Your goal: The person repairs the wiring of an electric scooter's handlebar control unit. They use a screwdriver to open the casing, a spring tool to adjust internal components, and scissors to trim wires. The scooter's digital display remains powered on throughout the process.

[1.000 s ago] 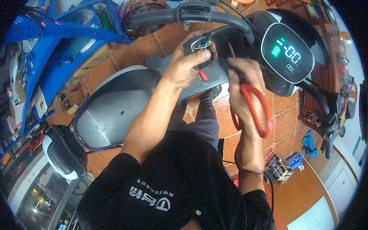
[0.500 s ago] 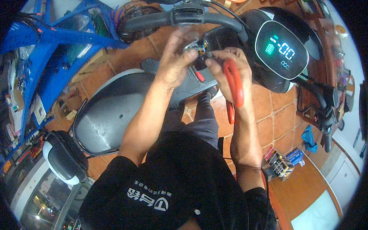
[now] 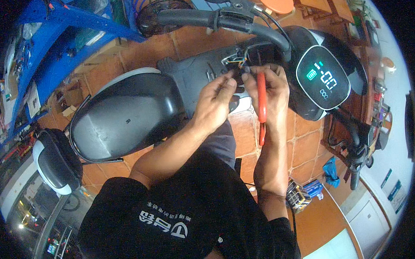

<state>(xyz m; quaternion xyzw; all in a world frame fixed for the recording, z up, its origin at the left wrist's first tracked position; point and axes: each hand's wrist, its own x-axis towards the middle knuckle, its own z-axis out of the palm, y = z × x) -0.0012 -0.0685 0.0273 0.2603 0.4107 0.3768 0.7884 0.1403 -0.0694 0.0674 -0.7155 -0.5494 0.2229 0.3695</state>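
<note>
My left hand (image 3: pixel 215 101) is closed in a pinch in front of the electric scooter's front column; whatever lies between the fingertips is too dark and small to name. Close beside it, my right hand (image 3: pixel 272 87) is wrapped around red-handled pliers (image 3: pixel 262 100), with the handles pointing back along the wrist and the jaws mostly hidden. The thumb and fingers of this hand also meet near the left fingertips. Just beyond both hands, thin coloured wires (image 3: pixel 235 61) hang by the dark column.
The scooter's black seat (image 3: pixel 129 116) is at left, its handlebar (image 3: pixel 185 17) across the top and its lit display (image 3: pixel 324 75) at right. A blue metal rack (image 3: pixel 58 39) stands at far left. Small boxes (image 3: pixel 305 191) sit on a wooden table (image 3: pixel 318 217) at lower right.
My left hand has come down from beside the wires, its spread fingers now pinched near the right hand. The pliers remain in my right hand. The whole view has shifted slightly.
</note>
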